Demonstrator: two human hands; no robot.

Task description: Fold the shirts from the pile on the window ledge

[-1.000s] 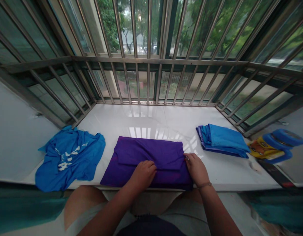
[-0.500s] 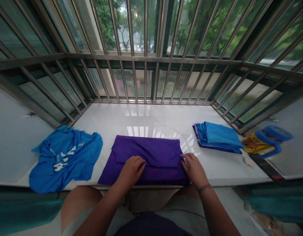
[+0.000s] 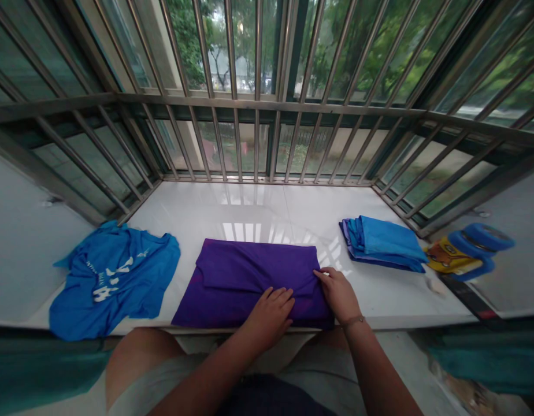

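Note:
A purple folded cloth (image 3: 245, 266) lies near the front edge of the white sill, its upper layer wrinkled toward the middle. My left hand (image 3: 273, 309) rests flat on its lower middle part, fingers stretched out. At the cloth's right edge, the thumb and forefinger of my right hand (image 3: 336, 292) close on the fabric. Its other fingers are partly hidden. A bracelet circles the right wrist.
To the left, a blue T-shirt (image 3: 132, 277) with white print lies spread out and rumpled, hanging slightly over the edge. A stack of folded blue and purple clothes (image 3: 386, 240) sits on the right, beside a blue-and-yellow jug (image 3: 462, 251). Metal window bars (image 3: 271, 104) enclose the sill (image 3: 258, 202).
My left hand has slid right across the purple cloth and flattened on it. My right hand has moved slightly left at the cloth's right edge.

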